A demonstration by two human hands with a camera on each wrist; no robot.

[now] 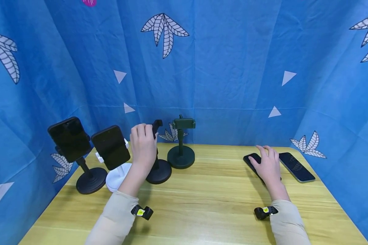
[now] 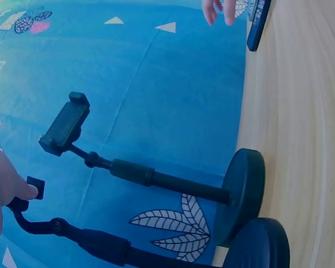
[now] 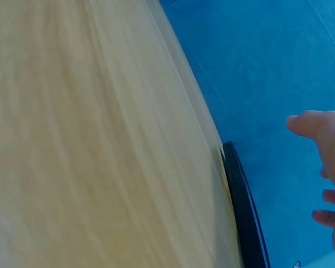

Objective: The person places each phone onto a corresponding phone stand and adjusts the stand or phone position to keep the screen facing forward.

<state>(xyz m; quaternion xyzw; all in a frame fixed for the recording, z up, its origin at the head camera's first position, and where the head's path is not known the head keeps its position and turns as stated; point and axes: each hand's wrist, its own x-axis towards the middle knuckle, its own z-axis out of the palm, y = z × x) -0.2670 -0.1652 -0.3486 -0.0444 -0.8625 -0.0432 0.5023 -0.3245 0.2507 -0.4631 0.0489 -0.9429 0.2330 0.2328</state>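
Note:
My left hand (image 1: 143,146) grips the clamp head of a black phone stand (image 1: 158,172), its thumb on the clamp in the left wrist view; the hand hides most of that head. Just right of it stands a dark green phone stand (image 1: 181,156) with its holder bare. At the far right, my right hand (image 1: 268,166) hovers over a black phone (image 1: 253,161) lying flat, its fingers loosely bent. In the right wrist view, a gap shows between the thumb and that phone (image 3: 245,218). A second phone (image 1: 296,166) lies beside it, screen up.
On the left, a black stand (image 1: 92,180) carries a phone (image 1: 70,139), and a white stand (image 1: 111,180) carries another phone (image 1: 111,147). The wooden table (image 1: 214,200) ends at a blue curtain (image 1: 227,68) along its back and sides.

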